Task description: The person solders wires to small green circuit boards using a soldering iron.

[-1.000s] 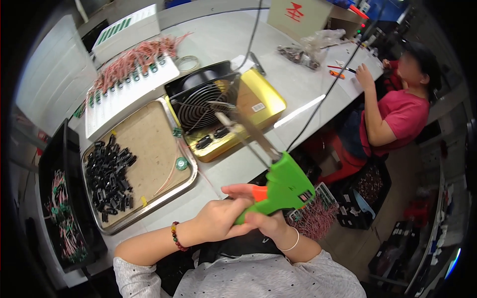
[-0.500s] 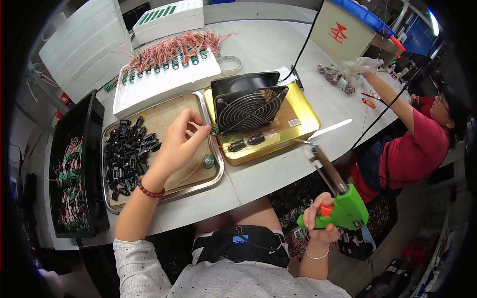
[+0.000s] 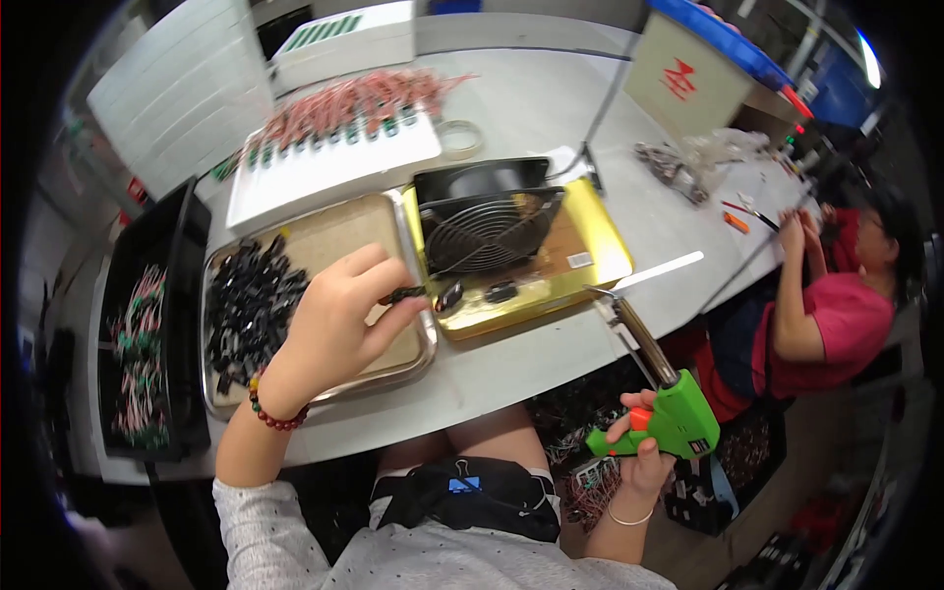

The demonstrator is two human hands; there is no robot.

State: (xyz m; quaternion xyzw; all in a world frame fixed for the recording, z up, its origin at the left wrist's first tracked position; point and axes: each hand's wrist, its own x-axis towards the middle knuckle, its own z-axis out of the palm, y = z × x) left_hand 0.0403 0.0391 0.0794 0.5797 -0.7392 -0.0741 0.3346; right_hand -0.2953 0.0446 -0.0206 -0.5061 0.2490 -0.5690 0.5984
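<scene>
While the left hand [image 3: 339,310] pinches small, the right hand [image 3: 641,448] grips green

As the two hands stand well apart, it's fingertips on the left, closed around a small dark piece [image 3: 399,294], too blurred to name, out over the right side of the metal tray [image 3: 354,216]! Just beyond them, a glossy black part [image 3: 449,297] sits on the yellow tin [image 3: 605,256], another to its right, and behind them stands the black fan [image 3: 487,236]. Across to the right, fingers wrap a green pistol-shaped tool [image 3: 688,418] by the near edge of the table [image 3: 516,364], its metal barrel [image 3: 644,339] angled up and leftward. In the tray, black pieces [image 3: 251,315] heap at left; beyond, pink wires [image 3: 364,98] crowd a white foam block [image 3: 339,175].
</scene>
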